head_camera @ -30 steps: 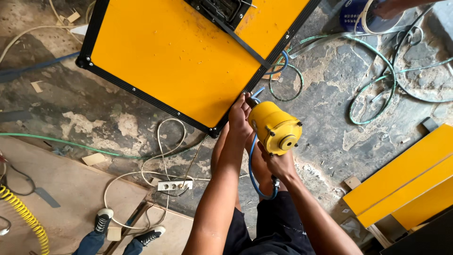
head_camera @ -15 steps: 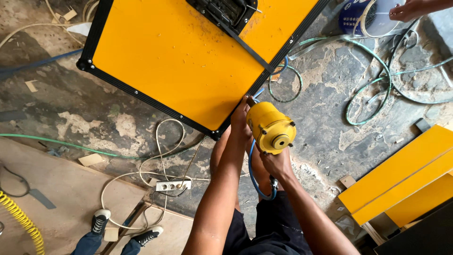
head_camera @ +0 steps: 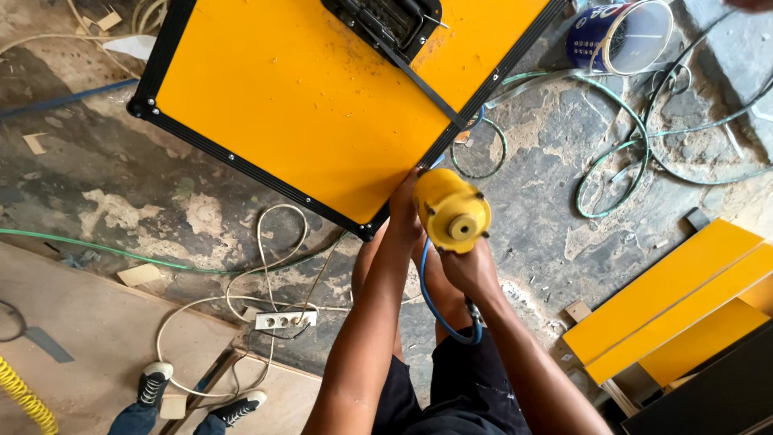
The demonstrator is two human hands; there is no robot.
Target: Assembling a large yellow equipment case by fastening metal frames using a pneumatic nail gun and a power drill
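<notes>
With the right hand [head_camera: 471, 270] wrapped tight around the yellow air tool [head_camera: 451, 211] at the lower right edge of the yellow case [head_camera: 322, 105] on the floor, the left hand [head_camera: 403, 211], fingers pressed on that edge, risks being struck should the tool skid off the black trim.

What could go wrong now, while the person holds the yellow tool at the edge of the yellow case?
The left hand rests on the black edging of the yellow case, right beside the yellow tool held by the right hand; a slip could hurt the fingers. The blue hose loops between the legs and might snag. The white cable and green hoses on the floor could trip someone.
</notes>
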